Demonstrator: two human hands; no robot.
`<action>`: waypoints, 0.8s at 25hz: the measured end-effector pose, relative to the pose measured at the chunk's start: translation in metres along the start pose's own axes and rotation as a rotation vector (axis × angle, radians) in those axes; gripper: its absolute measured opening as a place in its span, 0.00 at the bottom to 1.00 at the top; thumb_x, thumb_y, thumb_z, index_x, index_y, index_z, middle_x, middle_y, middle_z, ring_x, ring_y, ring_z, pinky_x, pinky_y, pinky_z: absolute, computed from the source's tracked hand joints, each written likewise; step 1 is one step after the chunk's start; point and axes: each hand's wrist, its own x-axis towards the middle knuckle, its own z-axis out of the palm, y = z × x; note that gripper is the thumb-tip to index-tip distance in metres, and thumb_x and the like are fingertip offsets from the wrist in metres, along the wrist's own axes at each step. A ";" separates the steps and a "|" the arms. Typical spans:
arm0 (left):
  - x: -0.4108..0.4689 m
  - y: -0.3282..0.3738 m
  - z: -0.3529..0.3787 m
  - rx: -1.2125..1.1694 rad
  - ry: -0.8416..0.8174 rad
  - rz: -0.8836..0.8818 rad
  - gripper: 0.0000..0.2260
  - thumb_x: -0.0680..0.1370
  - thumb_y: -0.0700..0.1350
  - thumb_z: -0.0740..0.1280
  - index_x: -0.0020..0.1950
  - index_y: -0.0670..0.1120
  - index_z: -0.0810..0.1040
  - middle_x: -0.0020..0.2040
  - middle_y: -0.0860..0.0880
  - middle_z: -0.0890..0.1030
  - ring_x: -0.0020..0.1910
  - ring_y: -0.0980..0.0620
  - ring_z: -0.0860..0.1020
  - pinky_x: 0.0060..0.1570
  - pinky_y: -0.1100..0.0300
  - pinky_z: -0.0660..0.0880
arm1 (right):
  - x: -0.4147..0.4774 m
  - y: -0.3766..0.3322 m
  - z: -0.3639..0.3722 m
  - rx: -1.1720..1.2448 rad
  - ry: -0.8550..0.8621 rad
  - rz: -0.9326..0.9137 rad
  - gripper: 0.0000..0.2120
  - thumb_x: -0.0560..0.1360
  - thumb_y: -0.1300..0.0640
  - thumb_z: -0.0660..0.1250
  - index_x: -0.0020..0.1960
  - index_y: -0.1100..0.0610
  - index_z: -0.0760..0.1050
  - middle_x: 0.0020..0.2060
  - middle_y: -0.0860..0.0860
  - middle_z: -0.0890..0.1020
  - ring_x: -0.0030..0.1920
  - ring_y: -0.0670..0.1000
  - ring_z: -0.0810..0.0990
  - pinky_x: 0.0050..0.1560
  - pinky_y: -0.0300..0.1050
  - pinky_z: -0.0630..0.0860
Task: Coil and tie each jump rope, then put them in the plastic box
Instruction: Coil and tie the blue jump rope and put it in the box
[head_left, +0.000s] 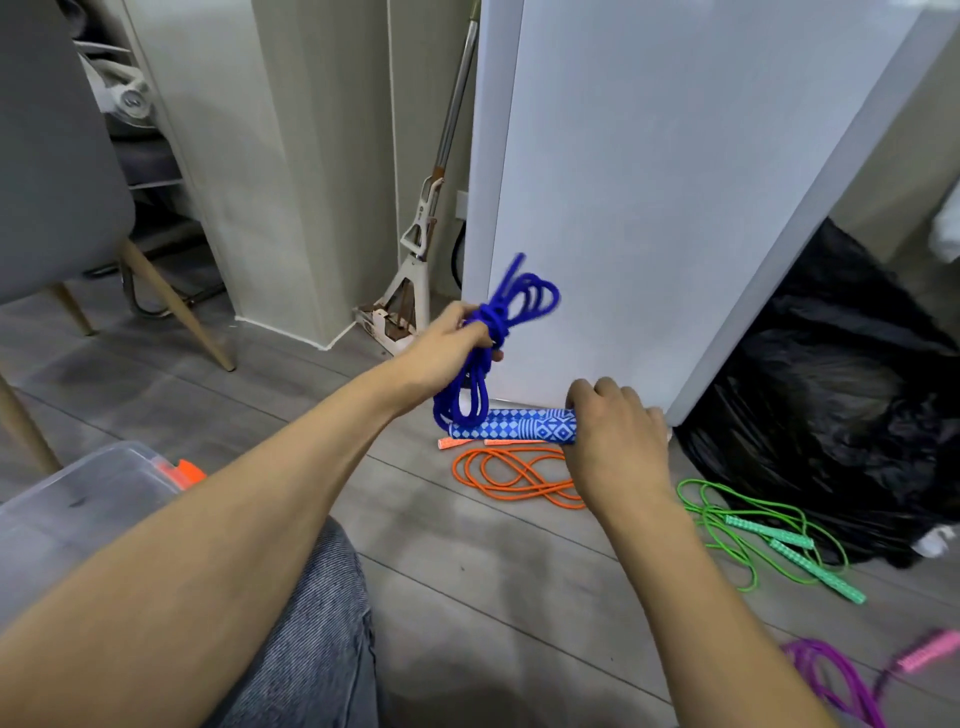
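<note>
Left hand (448, 349) grips the coiled blue cord jump rope (494, 318) mid-air, right hand (615, 434) curled round its blue-and-white patterned handles (519, 427) near the white cabinet (649, 208)'s bottom edge; clear plastic box (78, 499) at eight o'clock, grey floor (415, 519) between.

Grey wood-look planks make up the floor (467, 571) beneath both hands. Straight beyond the right hand (618, 436) rises the tall white side of a cabinet (675, 182), plain and evenly lit, its foot meeting the floor just behind that hand. To the right of that hand a black plastic bag (831, 389) slumps beside the cabinet's edge. Beyond the left hand (452, 348) a squeeze mop (421, 249) leans in the corner, between the cabinet and a pale beige wall pillar (291, 156). Well to the left of the left hand stands a grey chair (52, 156) on splayed wooden legs, with dim, cluttered shelving (148, 166) behind it
</note>
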 end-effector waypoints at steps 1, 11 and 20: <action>-0.003 0.000 0.004 0.097 -0.064 0.054 0.14 0.78 0.42 0.60 0.63 0.48 0.71 0.52 0.44 0.83 0.41 0.56 0.79 0.47 0.54 0.75 | 0.002 -0.001 0.002 -0.004 0.068 -0.005 0.12 0.67 0.63 0.72 0.48 0.55 0.76 0.43 0.53 0.77 0.45 0.58 0.77 0.41 0.49 0.61; -0.019 0.008 0.001 0.767 -0.292 0.387 0.43 0.68 0.56 0.75 0.77 0.61 0.54 0.61 0.52 0.78 0.55 0.50 0.78 0.56 0.55 0.76 | 0.011 0.000 0.005 0.210 0.353 0.074 0.16 0.62 0.69 0.74 0.47 0.58 0.76 0.42 0.56 0.76 0.41 0.60 0.75 0.39 0.50 0.66; -0.050 -0.039 -0.073 1.126 0.143 0.492 0.41 0.68 0.50 0.71 0.76 0.60 0.54 0.57 0.50 0.78 0.51 0.44 0.79 0.45 0.50 0.77 | 0.020 -0.059 0.002 0.512 0.242 -0.055 0.35 0.62 0.53 0.80 0.63 0.55 0.66 0.59 0.52 0.71 0.55 0.57 0.74 0.51 0.53 0.73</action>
